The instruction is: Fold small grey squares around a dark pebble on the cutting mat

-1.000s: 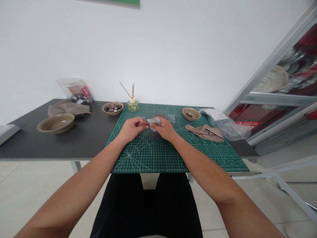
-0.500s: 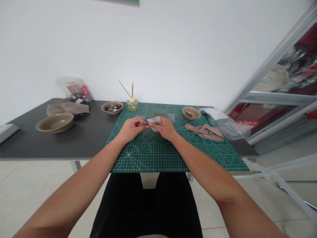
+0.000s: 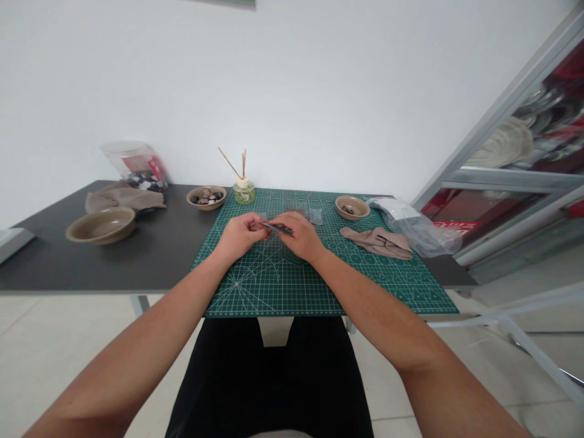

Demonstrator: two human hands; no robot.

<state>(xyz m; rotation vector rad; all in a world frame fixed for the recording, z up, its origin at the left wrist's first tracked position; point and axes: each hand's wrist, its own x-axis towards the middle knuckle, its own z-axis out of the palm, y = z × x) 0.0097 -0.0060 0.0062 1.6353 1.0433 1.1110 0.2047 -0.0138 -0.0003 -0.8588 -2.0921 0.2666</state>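
Observation:
Both my hands meet over the middle of a green cutting mat. My left hand and my right hand pinch a small clear plastic pouch between their fingertips; it now lies nearly edge-on and looks thin and grey. What is inside it I cannot make out. Two more small clear pouches lie on the mat just beyond my hands. A small tan bowl with dark pieces stands to the right of them.
A beige cloth and a clear plastic bag lie at the right. A reed diffuser, a bowl of stones, a large empty bowl, another cloth and a jar stand left. A metal shelf frame leans at right.
The pouch has been turned from showing its pale flat face to lying nearly edge-on, lower between my fingers. My right hand closed further over it. Both hands stayed in place.

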